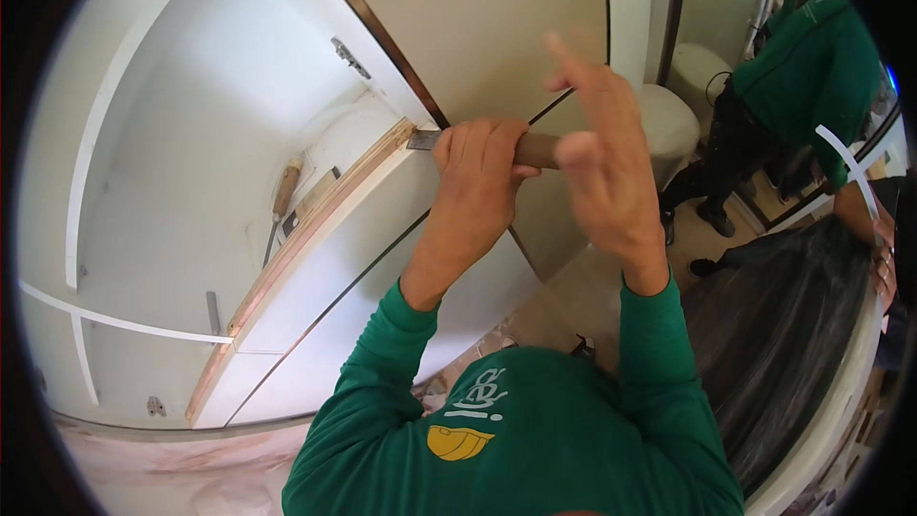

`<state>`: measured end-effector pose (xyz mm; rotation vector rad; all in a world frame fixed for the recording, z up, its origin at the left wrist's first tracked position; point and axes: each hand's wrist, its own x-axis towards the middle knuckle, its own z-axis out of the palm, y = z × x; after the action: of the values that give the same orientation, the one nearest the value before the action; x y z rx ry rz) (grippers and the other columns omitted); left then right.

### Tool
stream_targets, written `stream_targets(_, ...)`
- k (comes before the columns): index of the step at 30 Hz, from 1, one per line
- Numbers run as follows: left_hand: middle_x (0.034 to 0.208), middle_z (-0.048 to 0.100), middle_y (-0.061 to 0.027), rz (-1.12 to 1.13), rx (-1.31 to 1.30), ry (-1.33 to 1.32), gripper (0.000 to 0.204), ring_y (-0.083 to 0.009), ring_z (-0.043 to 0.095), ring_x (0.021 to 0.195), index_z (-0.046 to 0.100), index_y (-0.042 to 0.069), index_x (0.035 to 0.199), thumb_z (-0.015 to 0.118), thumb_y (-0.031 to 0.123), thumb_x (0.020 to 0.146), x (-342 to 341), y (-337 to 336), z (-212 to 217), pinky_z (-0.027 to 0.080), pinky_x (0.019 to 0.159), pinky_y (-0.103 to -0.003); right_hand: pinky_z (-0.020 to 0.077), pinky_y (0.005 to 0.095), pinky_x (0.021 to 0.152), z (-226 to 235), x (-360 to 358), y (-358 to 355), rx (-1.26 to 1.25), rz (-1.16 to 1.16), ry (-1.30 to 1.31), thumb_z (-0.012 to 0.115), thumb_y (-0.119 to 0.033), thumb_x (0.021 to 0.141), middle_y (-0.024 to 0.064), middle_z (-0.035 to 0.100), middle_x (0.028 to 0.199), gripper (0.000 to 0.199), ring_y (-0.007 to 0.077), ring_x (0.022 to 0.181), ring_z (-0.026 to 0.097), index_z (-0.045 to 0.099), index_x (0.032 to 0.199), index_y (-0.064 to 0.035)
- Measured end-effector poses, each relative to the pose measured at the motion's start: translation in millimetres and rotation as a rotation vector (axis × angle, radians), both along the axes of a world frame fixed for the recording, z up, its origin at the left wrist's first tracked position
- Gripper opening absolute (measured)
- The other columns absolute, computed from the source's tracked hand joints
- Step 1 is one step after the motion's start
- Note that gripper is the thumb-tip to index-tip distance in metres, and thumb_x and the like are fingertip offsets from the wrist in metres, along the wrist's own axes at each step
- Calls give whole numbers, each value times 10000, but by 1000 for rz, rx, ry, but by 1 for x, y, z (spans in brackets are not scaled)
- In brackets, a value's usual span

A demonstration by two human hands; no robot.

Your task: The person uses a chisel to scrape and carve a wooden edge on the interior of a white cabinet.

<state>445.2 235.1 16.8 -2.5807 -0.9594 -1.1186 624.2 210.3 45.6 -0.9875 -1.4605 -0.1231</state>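
Your left hand [482, 167] is clenched around the wooden handle of a chisel [458, 141]; the handle's brown end pokes out past your fingers toward the right, and the flat metal blade pokes out to the left, its tip touching the raw wooden edge strip [287, 258] at the top corner of the white cabinet door [334, 268]; your right hand [602, 167] is released and grasps nothing, its fingers spread and its palm just beside the butt of the handle, blurred, so you cannot tell whether it touches the wood. The chisel lies roughly level, right where the door's upper corner meets the beige panel [478, 19] above it; the edge strip runs down and to the left from that corner along the door's side. Inside the open white cabinet [191, 134], behind the strip, a second tool with a pale wooden handle [287, 186] rests on a shelf, well apart from your hands; a metal hinge plate [349, 57] sits on the inner wall above it. Both your forearms are in green sleeves [382, 363]. To the right, another person in a green top [812, 57] stands near a white toilet [669, 115]; a dark plastic sheet [774, 325] lies draped near your right elbow.
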Motion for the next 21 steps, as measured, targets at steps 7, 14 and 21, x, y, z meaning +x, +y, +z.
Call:
stream_targets(7, 1277, 678, -131, -40, 27, -50, 368, -352, 637, 1194, 657, 52, 1377, 731, 17, 1019, -27, -12, 25, 483, 1062, -495, 568, 403, 678, 17, 23, -26, -759, 266, -294, 794, -384, 1036, 160, 783, 1090, 457, 346, 758, 707, 731, 1366, -73)
stream_targets(14, 1115, 703, -122, 253, -120, -66, 190, -259, 680, 946, 810, 62, 1195, 718, -16, 1048, -94, -7, 85, 550, 781, -367, 597, 431, 725, 14, 17, -79, -658, 404, -354, 861, -328, 973, 144, 803, 997, 364, 375, 826, 752, 811, 1216, -62)
stream_targets(21, 1006, 626, -62, 283, 59, 212, 294, -260, 646, 891, 841, 140, 1134, 760, -38, 915, -75, 7, 66, 537, 735, -408, 589, 315, 827, -44, 62, -103, -588, 543, 152, 919, -140, 892, 155, 829, 1064, 441, 238, 914, 797, 778, 1271, 37)
